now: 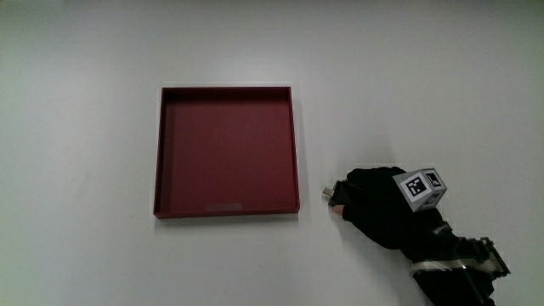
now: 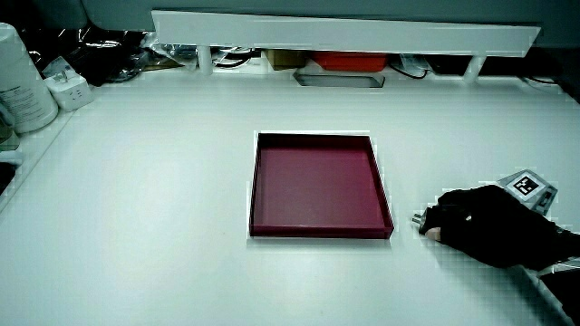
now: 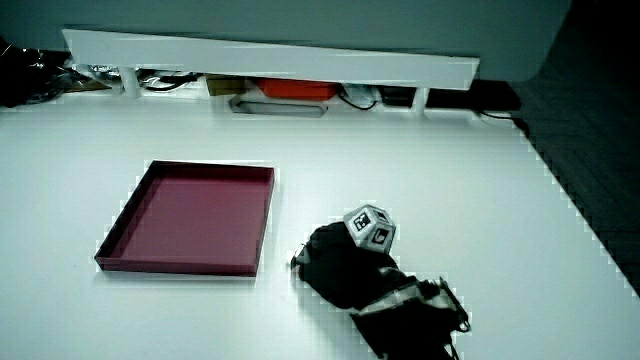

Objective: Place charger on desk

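The gloved hand (image 1: 374, 208) rests low on the white table beside the dark red tray (image 1: 228, 209), near the tray corner closest to the person. Its fingers are curled over a small charger (image 1: 327, 195); only the metal prongs and a bit of the body stick out toward the tray. The prongs also show in a side view (image 2: 419, 218), just short of the tray (image 2: 317, 233). In both side views the hand (image 3: 335, 265) lies flat on the table with the patterned cube (image 3: 370, 228) on its back. The tray (image 3: 180, 266) holds nothing.
A low white partition (image 2: 344, 32) runs along the table's edge farthest from the person, with a red item (image 2: 349, 62) and cables beneath it. A white bottle (image 2: 20, 81) and a small white adapter (image 2: 68, 91) stand at a table corner near the partition.
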`<state>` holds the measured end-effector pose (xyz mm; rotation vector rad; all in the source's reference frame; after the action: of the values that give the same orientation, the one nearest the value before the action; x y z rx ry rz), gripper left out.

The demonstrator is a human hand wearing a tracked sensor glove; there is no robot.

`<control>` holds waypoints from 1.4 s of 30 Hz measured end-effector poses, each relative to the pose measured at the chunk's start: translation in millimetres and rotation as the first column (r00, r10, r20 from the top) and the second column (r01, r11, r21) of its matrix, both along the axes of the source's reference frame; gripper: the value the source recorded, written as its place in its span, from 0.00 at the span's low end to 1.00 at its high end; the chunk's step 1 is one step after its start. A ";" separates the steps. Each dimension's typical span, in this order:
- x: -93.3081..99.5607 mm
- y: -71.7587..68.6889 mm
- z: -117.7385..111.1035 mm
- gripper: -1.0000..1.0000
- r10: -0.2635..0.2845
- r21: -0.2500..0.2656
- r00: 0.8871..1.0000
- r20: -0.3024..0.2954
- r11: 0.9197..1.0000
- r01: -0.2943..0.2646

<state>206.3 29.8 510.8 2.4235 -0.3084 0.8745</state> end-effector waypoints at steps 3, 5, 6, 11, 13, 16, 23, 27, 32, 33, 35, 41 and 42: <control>1.4 0.2 3.2 0.30 0.001 -0.017 1.000 -0.007 1.000 -0.001; 0.1 0.5 -1.1 0.26 -0.012 -0.027 1.000 -0.009 1.000 0.012; 0.7 0.3 0.7 0.24 -0.026 -0.054 0.999 0.030 0.998 0.027; 4.9 -3.9 -2.8 0.15 -0.061 -0.110 0.990 0.125 0.991 0.075; 8.0 -8.9 -4.0 0.11 -0.122 -0.013 0.967 0.222 0.992 0.128; 10.4 -14.1 -23.1 0.06 -0.096 -0.101 0.981 0.171 0.988 0.115; 12.7 -38.0 -65.7 0.00 -0.201 -0.007 0.980 -0.001 0.980 0.201; 13.5 -53.4 -95.4 0.00 -0.278 0.109 0.959 -0.060 0.953 0.283; 15.2 -66.0 -119.0 0.00 -0.238 -0.050 0.971 -0.010 0.970 0.238; 13.2 -66.4 -128.7 0.00 -0.203 -0.117 0.979 -0.025 0.973 0.199; 11.4 -67.2 -142.6 0.00 -0.181 -0.121 0.981 -0.074 0.978 0.171; 11.7 -70.2 -161.3 0.00 -0.165 -0.095 0.979 -0.118 0.983 0.155; 12.2 -70.6 -161.5 0.00 -0.166 -0.096 0.979 -0.118 0.983 0.155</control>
<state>218.5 -40.8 349.3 2.3236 -0.4047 0.6485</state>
